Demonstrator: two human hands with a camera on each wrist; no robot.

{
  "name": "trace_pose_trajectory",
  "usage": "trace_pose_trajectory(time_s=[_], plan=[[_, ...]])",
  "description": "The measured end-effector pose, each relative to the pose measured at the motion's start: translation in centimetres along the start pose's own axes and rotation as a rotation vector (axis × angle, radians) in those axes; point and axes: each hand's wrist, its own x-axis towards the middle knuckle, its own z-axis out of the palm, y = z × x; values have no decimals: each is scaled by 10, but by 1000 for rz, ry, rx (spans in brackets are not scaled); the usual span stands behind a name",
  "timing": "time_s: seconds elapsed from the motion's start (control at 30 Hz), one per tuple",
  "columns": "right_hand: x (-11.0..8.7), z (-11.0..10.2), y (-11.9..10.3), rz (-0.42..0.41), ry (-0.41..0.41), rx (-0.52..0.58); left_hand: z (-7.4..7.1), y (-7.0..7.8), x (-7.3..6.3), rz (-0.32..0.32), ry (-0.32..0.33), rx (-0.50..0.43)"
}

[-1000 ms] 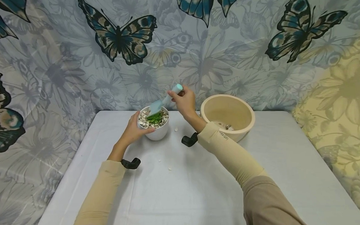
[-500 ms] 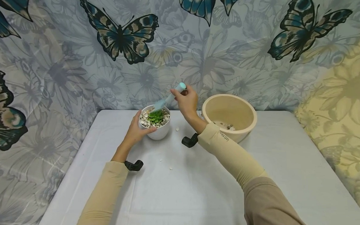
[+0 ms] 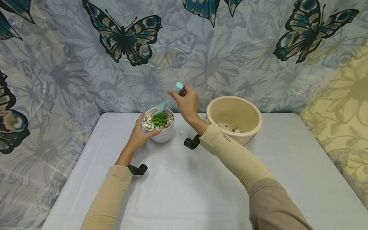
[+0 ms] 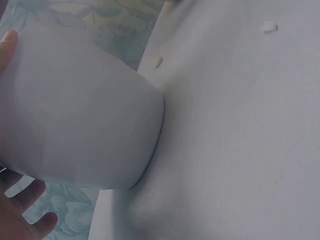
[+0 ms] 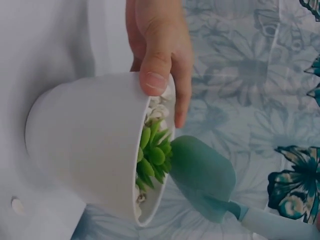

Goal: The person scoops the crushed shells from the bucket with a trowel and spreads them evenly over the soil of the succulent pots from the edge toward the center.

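Note:
My left hand (image 3: 139, 134) grips the white plant pot (image 3: 163, 137) at its rim, thumb on the near side and fingers on the left. The pot stands upright on the table and holds pale pebbles (image 3: 148, 122) around a green succulent (image 3: 159, 119). In my right hand (image 3: 188, 103) is a light blue hand trowel (image 3: 162, 106), held by the handle and slanting down to the left. Its blade is over the back of the pot, close behind the succulent; in the right wrist view the trowel blade (image 5: 202, 172) lies next to the leaves. Whether it touches them I cannot tell.
A larger cream pot (image 3: 232, 115) stands to the right, with a few pebbles (image 3: 232, 129) at its bottom. Stray pebbles, such as one pebble (image 3: 181, 132), lie on the white tablecloth (image 3: 187, 196). Butterfly-patterned fabric (image 3: 176, 61) hangs close behind the table.
The trowel blade has drawn back from over the succulent toward the pot's rear rim. Its handle shifted right, then left again, and is now steeper. My left hand keeps its hold on the pot.

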Motion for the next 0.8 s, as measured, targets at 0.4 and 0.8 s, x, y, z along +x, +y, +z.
trace_pose_trajectory(time_s=[0.4,0.8], plan=[[1,-6,4,6,-1,51,1,0,-2,5,5,-6],[1,-13,6,63,4,106,3,0,-2,48,27,-71]])
